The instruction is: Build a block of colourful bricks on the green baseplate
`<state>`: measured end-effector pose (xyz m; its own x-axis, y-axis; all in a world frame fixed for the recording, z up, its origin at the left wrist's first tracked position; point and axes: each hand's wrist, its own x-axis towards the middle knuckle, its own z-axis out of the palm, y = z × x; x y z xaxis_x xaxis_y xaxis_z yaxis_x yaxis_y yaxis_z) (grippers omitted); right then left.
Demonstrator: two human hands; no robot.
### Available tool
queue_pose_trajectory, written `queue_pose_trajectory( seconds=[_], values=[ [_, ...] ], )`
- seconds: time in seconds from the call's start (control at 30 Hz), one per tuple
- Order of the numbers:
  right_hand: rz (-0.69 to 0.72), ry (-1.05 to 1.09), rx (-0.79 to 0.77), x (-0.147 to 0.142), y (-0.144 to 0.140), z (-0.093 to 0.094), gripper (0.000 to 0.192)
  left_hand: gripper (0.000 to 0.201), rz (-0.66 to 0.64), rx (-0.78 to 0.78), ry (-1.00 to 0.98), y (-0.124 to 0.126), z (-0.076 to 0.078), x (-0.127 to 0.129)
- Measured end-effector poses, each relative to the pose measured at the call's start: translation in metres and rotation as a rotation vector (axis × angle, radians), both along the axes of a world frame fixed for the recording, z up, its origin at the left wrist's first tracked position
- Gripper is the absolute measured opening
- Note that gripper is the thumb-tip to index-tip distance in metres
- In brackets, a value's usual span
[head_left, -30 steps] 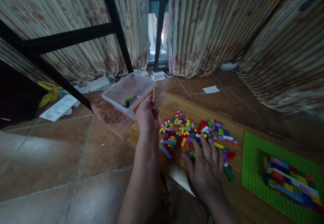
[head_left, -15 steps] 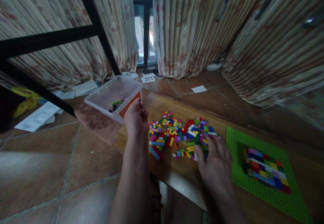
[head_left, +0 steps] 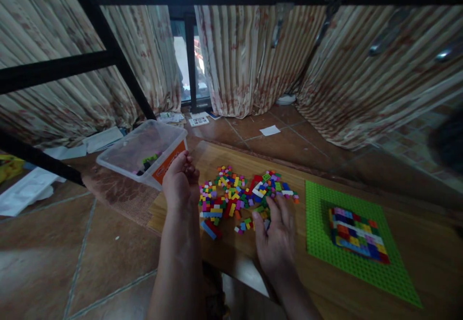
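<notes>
Loose toy building bricks [head_left: 226, 185] of many colours lie scattered on the wooden table [head_left: 231, 153]. My left hand [head_left: 180, 180] is raised at the table's left end, in front of the plastic box, with its fingers curled closed; whatever may be inside them is hidden. Over the right part of the pile, my right hand [head_left: 277, 240] reaches with thumb and fingers apart, fingertips among the bricks. To its right lies a green baseplate [head_left: 318, 214], bearing a flat multicoloured block of joined bricks [head_left: 358, 233].
A clear plastic box [head_left: 144, 139] with an orange label stands left of the pile, a few dark and green pieces inside. A black metal frame [head_left: 108, 57] rises at the left. Papers [head_left: 270, 130] lie on the tiled floor before striped curtains [head_left: 249, 64].
The view has turned, so the scene sits further left. My right hand has drawn its fingers slightly closer over the bricks. My left hand stays curled by the box.
</notes>
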<state>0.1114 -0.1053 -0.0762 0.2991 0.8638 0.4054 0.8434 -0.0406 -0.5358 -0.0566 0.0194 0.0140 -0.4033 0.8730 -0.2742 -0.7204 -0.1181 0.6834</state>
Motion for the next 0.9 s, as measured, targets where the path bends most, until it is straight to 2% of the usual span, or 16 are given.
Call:
queue_pose_trajectory(
  seconds=[0.17,0.33,0.6,0.7,0.77,0.9],
  values=[
    [0.079,0.02,0.097,-0.02,-0.001,0.001,0.04,0.013,-0.013,-0.002,0.009,0.0,-0.001,0.001],
    [0.192,-0.046,0.066,-0.029,0.0,0.0,0.031,0.012,-0.032,-0.006,0.005,-0.001,0.0,-0.001],
    [0.285,-0.003,0.056,-0.054,0.014,0.004,0.034,0.013,-0.064,-0.011,-0.006,0.001,-0.001,-0.004],
    [0.29,0.015,0.088,-0.044,0.019,0.006,0.032,0.013,-0.065,-0.003,0.006,0.002,0.0,-0.005],
    [0.228,0.006,0.085,-0.027,0.024,0.007,0.03,0.011,-0.073,-0.005,0.001,0.002,0.0,-0.005],
    [0.089,-0.102,-0.056,0.007,0.035,0.009,0.04,0.007,-0.081,-0.031,-0.007,0.003,0.002,-0.004]
  ],
)
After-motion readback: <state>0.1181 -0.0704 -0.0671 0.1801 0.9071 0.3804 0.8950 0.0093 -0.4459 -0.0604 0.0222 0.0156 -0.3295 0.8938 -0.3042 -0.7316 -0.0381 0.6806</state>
